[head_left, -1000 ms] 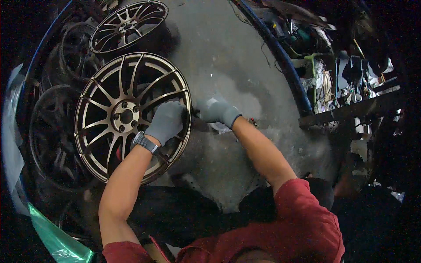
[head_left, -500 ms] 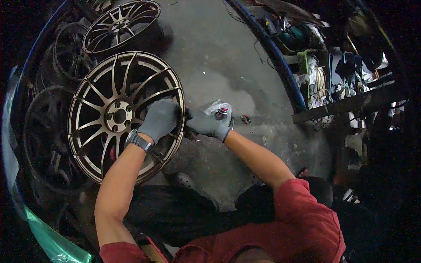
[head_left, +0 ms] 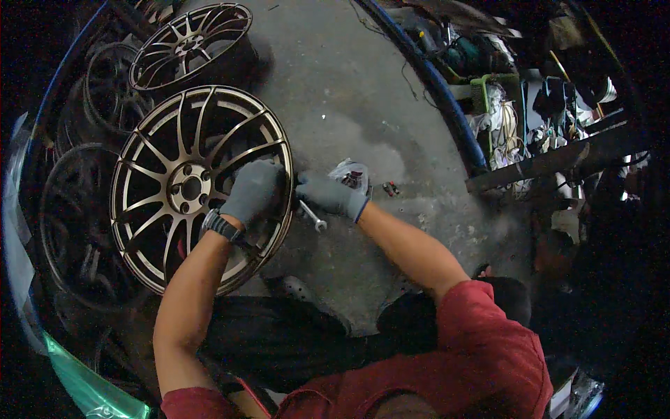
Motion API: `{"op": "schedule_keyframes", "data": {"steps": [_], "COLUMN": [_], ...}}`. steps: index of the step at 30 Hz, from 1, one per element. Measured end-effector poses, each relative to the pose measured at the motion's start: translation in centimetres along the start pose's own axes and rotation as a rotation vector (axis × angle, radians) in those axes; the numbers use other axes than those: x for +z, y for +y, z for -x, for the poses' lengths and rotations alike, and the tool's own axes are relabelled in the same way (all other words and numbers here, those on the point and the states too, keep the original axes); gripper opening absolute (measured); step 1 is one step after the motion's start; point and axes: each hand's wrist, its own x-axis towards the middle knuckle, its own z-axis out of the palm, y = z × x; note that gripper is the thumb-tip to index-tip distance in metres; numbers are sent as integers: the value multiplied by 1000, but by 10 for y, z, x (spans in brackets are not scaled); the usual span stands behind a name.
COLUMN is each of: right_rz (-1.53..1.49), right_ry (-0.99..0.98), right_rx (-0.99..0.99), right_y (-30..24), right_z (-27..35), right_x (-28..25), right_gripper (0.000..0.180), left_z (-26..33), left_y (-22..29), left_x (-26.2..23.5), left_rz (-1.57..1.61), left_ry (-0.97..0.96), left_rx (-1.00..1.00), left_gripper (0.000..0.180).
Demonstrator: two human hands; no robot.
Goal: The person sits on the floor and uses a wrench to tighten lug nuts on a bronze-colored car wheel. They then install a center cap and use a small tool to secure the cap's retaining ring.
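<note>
A bronze multi-spoke wheel rim [head_left: 190, 187] stands tilted in front of me, left of centre. My left hand [head_left: 255, 187], in a grey glove, is closed and lies over the gap between spokes, near the rim's right edge. Its fingertips and anything in them are hidden. Just outside that edge, my right hand [head_left: 333, 195], also gloved, has curled fingers around a spanner [head_left: 315, 216]. The silver open jaw of the spanner points down toward me, and the other end is out of sight beside the rim.
A second bronze rim [head_left: 188, 45] stands behind the first, with dark wheels [head_left: 91, 223] at the left. On the floor beyond my right hand lie a clear plastic bag [head_left: 351, 174] and small parts [head_left: 391, 188]. A blue beam [head_left: 447, 105] and cluttered shelf [head_left: 502, 126] stand right.
The spanner has swung into view below my right hand, which has risen slightly. My left hand stays almost in place on the rim.
</note>
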Motion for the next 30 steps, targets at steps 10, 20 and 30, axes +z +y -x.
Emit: {"op": "schedule_keyframes", "data": {"steps": [10,20,30], "right_rz": [578,627,-24], "right_ry": [-169,-10,-14], "right_rx": [-5,81,47], "right_y": [-68,-28,-33], "right_z": [-8,-2,23], "right_x": [-49,-22,3], "right_gripper": [41,38,43], "left_z": [3,7,1], "left_y": [8,1,7], "left_x": [-8,-4,-11], "left_rz": [34,31,-32], "left_ry": [94,152,-28], "left_rx": [17,36,-11], "left_gripper": [9,9,8]}}
